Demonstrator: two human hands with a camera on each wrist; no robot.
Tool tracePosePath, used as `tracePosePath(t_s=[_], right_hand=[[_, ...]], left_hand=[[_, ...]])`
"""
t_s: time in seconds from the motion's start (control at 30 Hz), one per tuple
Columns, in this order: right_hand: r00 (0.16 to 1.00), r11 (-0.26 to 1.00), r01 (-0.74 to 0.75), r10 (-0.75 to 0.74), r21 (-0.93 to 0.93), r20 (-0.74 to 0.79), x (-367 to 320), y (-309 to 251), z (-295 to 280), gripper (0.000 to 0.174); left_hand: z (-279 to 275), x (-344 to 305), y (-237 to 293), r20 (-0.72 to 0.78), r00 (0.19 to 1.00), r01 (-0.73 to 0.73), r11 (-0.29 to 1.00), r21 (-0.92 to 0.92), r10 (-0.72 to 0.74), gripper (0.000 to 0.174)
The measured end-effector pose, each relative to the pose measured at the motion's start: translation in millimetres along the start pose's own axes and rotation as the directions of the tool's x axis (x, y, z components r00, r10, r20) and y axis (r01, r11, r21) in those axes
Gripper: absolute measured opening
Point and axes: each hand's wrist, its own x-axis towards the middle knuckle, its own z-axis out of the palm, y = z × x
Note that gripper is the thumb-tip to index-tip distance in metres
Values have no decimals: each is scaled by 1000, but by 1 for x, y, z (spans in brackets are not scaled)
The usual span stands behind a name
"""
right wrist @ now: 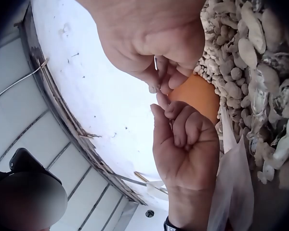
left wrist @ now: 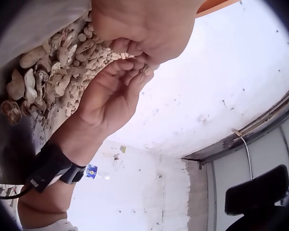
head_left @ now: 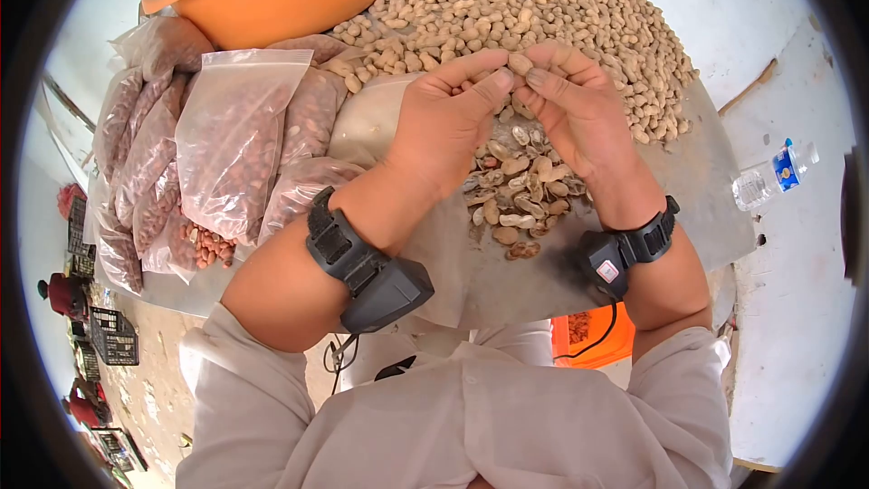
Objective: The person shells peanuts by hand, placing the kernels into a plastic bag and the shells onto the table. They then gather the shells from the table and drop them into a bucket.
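Peanut pod (head_left: pixel 520 63) sits pinched at the meeting fingertips of the left hand (head_left: pixel 453 118) and the right hand (head_left: pixel 587 109), each with thumb and forefinger nearly together on it and the remaining fingers curled inward; whether these hold anything else cannot be told. At six o'clock from it in the head view, split shells (head_left: pixel 518 183) lie piled on the grey table (head_left: pixel 674 177), while a heap of peanuts (head_left: pixel 543 0) spreads from eleven to three o'clock. An orange basin (head_left: pixel 290 0) stands near ten, clear bags of reddish kernels (head_left: pixel 237 140) at eight to nine, and a plastic bottle (head_left: pixel 784 172) at four.
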Motion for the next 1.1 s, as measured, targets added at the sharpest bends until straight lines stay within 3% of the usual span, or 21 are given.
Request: tracePosePath(t_s=[0.37, 0.53, 0.57, 0.63, 0.67, 0.73, 0.83, 0.97, 1.1], right_hand=[[997, 995, 72, -71, -67, 21, -7, 2, 13, 15], [999, 991, 8, -1, -130, 52, -7, -5, 10, 15], [999, 938, 14, 0, -345, 41, -7, -9, 11, 19], [1000, 699, 15, -5, -715, 16, -9, -19, 19, 29], [984, 574, 180, -87, -799, 158, -9, -17, 19, 33], [874, 253, 484, -174, -838, 453, -10, -10, 20, 43], [971, 235, 235, -95, -943, 218, -14, -4, 25, 45], [974, 261, 208, -149, -943, 174, -16, -2, 32, 45], [973, 228, 197, -165, -953, 162, -17, -4, 34, 44]], left_hand=[[1, -2, -2, 23, 995, -99, 972, 211, 96, 23], [4, -6, 7, 134, 973, -230, 809, 541, 187, 18], [6, -9, 9, 174, 966, -257, 774, 579, 191, 17], [4, -8, 2, 225, 959, -274, 756, 594, 171, 14], [2, -7, -3, 250, 955, -283, 747, 601, 160, 13], [0, -9, -12, 267, 951, -304, 631, 714, 155, 11], [1, -11, -12, 281, 950, -308, 519, 797, 132, 8], [4, -15, -8, 251, 963, -263, 507, 821, 95, 8], [-1, -14, -14, 296, 942, -335, 529, 780, 160, 9]])
